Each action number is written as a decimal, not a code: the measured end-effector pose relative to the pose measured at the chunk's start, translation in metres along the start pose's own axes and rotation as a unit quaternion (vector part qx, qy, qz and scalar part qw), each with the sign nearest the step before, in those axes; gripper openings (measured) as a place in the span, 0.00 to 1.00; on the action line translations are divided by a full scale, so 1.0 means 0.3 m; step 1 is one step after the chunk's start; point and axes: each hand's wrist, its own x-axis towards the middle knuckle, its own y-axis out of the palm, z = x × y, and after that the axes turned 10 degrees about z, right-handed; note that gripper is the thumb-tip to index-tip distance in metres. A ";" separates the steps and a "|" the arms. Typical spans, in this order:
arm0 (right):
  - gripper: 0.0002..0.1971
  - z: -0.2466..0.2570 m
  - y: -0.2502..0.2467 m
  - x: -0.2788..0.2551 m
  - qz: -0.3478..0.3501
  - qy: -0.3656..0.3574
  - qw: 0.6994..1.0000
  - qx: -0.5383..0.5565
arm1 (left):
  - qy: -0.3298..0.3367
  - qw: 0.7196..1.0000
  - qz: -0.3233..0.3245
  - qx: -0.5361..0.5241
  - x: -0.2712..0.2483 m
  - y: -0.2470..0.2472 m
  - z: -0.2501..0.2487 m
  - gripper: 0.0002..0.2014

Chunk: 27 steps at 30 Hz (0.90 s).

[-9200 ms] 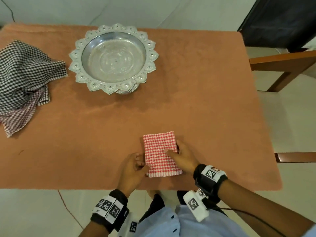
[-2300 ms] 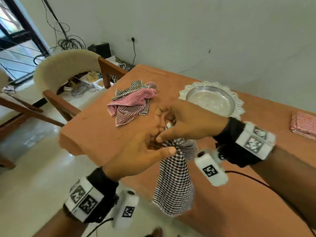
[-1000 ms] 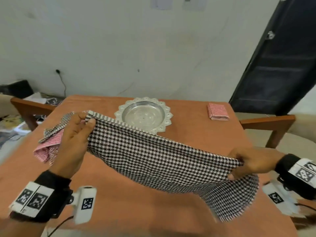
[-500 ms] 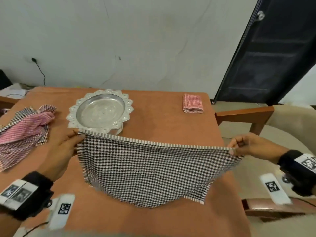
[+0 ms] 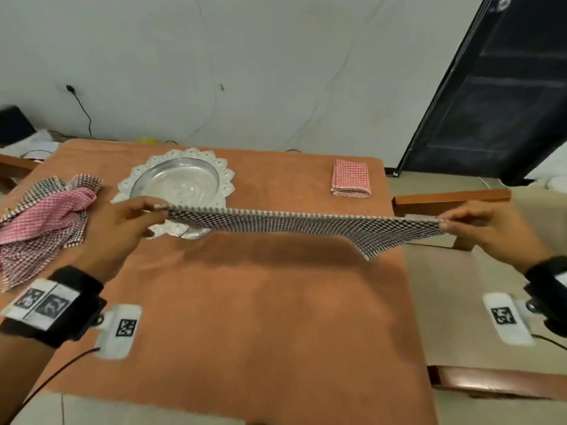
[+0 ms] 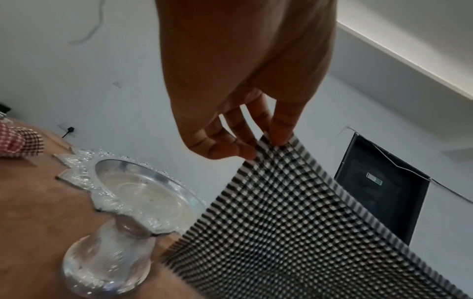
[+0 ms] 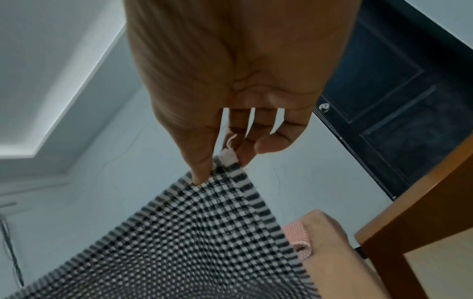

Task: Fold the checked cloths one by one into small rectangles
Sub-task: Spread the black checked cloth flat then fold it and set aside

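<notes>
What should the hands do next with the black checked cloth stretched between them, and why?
Probably lower it flat onto the table. The left hand and right hand each pinch a corner of the black checked cloth, taut in the air and still unfolded.

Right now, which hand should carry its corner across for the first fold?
Probably the right hand: its corner of the black cloth hangs past the table edge, while the left hand is over it, by the tray.
</notes>
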 end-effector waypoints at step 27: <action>0.15 -0.327 0.713 -0.631 0.241 0.177 0.954 -0.013 | -0.152 0.897 0.213 0.356 -0.506 0.029 0.708 0.21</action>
